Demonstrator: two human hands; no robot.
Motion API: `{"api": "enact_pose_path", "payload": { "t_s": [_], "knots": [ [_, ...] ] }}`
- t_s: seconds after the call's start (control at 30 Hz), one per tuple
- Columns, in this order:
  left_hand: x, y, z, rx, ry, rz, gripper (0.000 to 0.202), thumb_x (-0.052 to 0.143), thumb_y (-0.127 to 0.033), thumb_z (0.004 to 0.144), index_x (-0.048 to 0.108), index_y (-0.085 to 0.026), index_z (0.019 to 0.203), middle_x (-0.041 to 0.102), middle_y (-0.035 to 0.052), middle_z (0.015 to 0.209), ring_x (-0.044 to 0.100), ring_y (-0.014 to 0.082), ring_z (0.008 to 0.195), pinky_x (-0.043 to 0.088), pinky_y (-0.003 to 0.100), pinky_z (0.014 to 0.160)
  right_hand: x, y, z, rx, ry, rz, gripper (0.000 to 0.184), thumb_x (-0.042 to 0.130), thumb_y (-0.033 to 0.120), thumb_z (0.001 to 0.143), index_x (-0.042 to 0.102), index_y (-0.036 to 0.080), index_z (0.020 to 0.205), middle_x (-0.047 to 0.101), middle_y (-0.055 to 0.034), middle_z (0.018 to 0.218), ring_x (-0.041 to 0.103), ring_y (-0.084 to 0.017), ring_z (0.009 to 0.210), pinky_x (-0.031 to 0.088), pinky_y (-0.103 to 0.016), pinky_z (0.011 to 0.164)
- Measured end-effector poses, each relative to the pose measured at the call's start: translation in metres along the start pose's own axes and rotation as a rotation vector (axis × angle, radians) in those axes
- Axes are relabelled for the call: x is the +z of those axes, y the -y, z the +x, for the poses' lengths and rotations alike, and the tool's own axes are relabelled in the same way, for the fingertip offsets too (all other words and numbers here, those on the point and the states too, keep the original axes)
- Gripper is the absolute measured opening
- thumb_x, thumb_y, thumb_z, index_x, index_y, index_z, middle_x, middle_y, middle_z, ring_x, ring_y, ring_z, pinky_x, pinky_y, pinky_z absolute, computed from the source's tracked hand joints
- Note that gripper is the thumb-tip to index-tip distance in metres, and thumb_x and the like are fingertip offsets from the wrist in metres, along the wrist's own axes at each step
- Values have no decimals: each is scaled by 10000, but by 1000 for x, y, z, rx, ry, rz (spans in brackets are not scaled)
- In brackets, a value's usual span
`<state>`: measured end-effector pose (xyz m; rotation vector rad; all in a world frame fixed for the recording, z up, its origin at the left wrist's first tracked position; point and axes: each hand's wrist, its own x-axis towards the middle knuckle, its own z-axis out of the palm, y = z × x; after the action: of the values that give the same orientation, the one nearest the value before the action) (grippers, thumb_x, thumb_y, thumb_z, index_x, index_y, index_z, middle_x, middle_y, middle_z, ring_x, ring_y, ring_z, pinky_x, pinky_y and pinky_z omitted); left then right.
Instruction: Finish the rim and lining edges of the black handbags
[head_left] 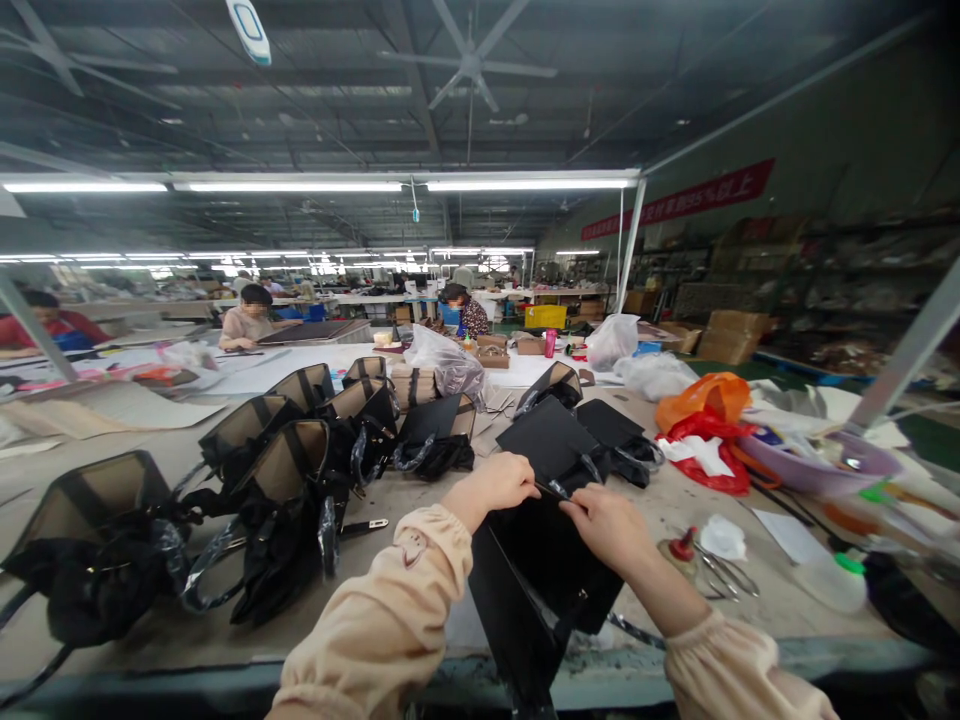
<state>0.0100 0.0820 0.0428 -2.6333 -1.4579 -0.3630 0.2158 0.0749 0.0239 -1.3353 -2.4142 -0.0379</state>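
Note:
In front of me a black bag (517,590) lies at the table's near edge, its dark panels spread. My left hand (504,482) is closed in a pinch on the bag's upper edge. On the same edge, a little to the right, my right hand (606,522) pinches too, with thumb and fingers pressed together. Just beyond my hands rests a flat black panel (551,435). A second black bag with a plastic-wrapped handle (626,455) sits to its right. What the bag's inside holds is too dark to make out.
Several black bags with tan linings (281,465) crowd the left side. At right are scissors (724,575), a red-topped pot (682,545), a green-capped bottle (836,580) and a purple basin (825,465). Co-workers (251,315) sit at the far tables.

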Motion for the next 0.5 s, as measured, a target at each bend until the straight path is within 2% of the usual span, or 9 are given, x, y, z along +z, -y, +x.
{"api": "enact_pose_path", "payload": {
  "t_s": [0.5],
  "knots": [
    [3, -3, 4, -43, 2, 50, 280, 546, -362, 849, 682, -135, 758, 665, 79, 807, 630, 174, 778, 477, 269, 717, 3, -3, 2, -17, 1, -28, 302, 468, 352, 885, 600, 218, 648, 585, -2, 712, 564, -134, 663, 328, -260, 580]
  ]
}}
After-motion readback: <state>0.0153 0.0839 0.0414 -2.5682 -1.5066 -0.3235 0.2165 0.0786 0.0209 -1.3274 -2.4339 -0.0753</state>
